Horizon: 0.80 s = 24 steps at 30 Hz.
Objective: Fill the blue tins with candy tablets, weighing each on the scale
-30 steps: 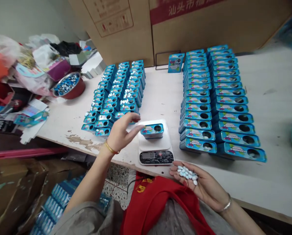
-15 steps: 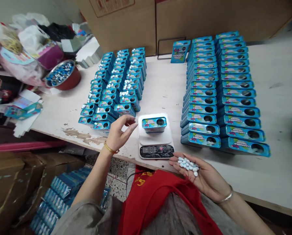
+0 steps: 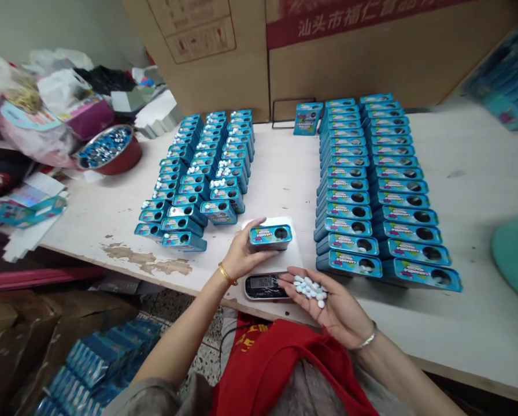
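Note:
My left hand point(image 3: 240, 254) is closed around a blue candy tin point(image 3: 267, 236), thumb on the near side and fingers on the far side. The tin stands upright on, or just over, the white platform of a digital scale point(image 3: 292, 261); I cannot tell whether it is lifted. A round hole shows in its top. Palm up, my right hand point(image 3: 348, 315) cups several small pale candies point(image 3: 310, 289). Its fingertips overlap the right part of the scale's black panel, where the lit display point(image 3: 262, 282) stays visible.
Rows of blue tins point(image 3: 193, 167) at the left carry white candies on top. More open tins point(image 3: 348, 196) line the right. Large cardboard boxes point(image 3: 350, 69) stand behind. A red bowl of small lids point(image 3: 126, 156), a wire stand point(image 3: 280, 124) and a teal stool point(image 3: 513, 248) are around.
My left hand has moved from beside the scale onto the tin and taken hold of it. My right hand, with the candies, has shifted left over the scale's panel. The camera view has tilted up.

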### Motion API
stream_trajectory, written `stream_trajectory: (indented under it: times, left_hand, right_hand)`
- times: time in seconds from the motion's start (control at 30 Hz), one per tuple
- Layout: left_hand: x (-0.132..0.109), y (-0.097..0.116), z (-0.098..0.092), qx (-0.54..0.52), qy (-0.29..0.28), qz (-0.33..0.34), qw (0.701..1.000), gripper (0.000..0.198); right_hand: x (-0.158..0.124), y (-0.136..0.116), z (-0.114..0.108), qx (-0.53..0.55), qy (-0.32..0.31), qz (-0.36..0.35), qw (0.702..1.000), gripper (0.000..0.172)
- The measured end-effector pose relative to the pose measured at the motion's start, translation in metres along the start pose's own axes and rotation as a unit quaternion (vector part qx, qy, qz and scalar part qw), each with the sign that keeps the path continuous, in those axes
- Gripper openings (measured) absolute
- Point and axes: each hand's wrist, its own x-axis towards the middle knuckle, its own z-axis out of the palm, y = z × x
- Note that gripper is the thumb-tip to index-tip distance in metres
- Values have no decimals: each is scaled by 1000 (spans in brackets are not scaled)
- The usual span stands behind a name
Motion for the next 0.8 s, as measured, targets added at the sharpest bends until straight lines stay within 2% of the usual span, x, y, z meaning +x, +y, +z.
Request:
stream_trajectory:
  times: [0.07,0.13,0.23,0.3,0.43,0.57,0.63,0.8]
  left_hand:
    - [3,5,3,60,0,49,997,45]
    - [3,15,-2,159,14,143,977,35]
    - [0,30,-17,291,59,281,913,35]
    - [-3,35,-25,338,70,327,880,34]
    - [-8,33,-32,385,93,350,849,31]
    - [-11,28,-31,397,138,360,833,24]
    - [-11,25,-29,392,149,353,836,21]
    - [-13,18,-22,356,162,304,869,20]
  right_hand:
    - [9,0,10,23,-4,-25,999,18]
    - [17,0,19,65,-11,-51,997,16]
    - [27,-1,30,115,-36,-73,990,19]
    - [32,-1,37,131,-51,-65,988,21]
    - [37,1,47,148,-63,-49,986,23]
    - [40,3,52,158,-48,-39,986,22]
    - [41,4,53,164,-38,-35,985,23]
    - [42,1,52,172,-24,-52,983,19]
